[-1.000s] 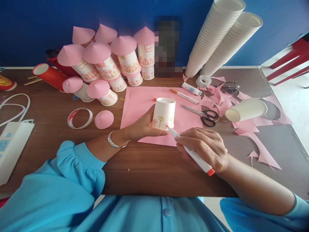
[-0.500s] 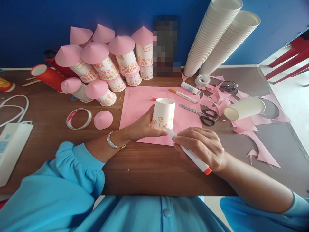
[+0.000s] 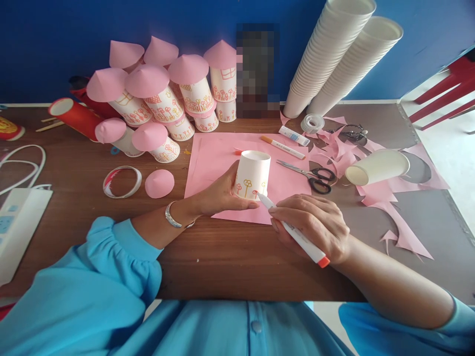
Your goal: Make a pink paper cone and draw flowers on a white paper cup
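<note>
My left hand (image 3: 221,194) is wrapped round the lower left side of a white paper cup (image 3: 254,170), its thumb along the bottom edge. Small orange and yellow flowers are drawn low on the cup. In my right hand (image 3: 313,222) is a white marker (image 3: 302,243) with an orange end; its tip is at the flowers on the cup's lower front. Beneath the cup lies pink paper (image 3: 211,170). Black-handled scissors (image 3: 306,174) and a second marker (image 3: 284,147) rest on this paper.
Decorated cups with pink cone tops (image 3: 148,81) stand at the back left. Two tall cup stacks (image 3: 330,54) lean at the back right, near pink scraps (image 3: 397,222) and a cup on its side (image 3: 378,166). A tape roll (image 3: 122,182) and a power strip (image 3: 22,227) lie left.
The marker tip has shifted slightly right along the cup's lower front with my right hand. My left hand still holds the cup.
</note>
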The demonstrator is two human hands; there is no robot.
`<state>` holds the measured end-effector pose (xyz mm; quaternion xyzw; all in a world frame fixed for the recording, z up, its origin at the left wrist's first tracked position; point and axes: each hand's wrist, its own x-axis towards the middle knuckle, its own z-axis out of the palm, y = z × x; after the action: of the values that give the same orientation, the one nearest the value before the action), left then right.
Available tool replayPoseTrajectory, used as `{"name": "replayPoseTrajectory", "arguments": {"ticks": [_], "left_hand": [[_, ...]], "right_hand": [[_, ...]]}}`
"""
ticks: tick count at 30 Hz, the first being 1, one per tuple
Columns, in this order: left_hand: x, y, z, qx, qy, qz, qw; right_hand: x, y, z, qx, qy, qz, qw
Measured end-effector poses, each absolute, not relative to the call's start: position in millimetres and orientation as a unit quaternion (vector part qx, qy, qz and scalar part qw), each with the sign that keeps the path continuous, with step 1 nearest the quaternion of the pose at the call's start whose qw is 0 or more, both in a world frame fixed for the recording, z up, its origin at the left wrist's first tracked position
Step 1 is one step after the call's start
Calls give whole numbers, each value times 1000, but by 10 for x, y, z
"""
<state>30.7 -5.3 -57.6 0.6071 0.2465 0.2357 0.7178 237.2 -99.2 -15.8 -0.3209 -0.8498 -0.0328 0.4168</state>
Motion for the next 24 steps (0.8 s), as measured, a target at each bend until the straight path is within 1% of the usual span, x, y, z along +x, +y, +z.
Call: {"name": "replayPoseTrajectory", "arguments": {"ticks": [24], "left_hand": [[290,-47,-599,604,248,231,721]], "right_hand": [[2383,-997,-153,-326,-847,-39,418]]}}
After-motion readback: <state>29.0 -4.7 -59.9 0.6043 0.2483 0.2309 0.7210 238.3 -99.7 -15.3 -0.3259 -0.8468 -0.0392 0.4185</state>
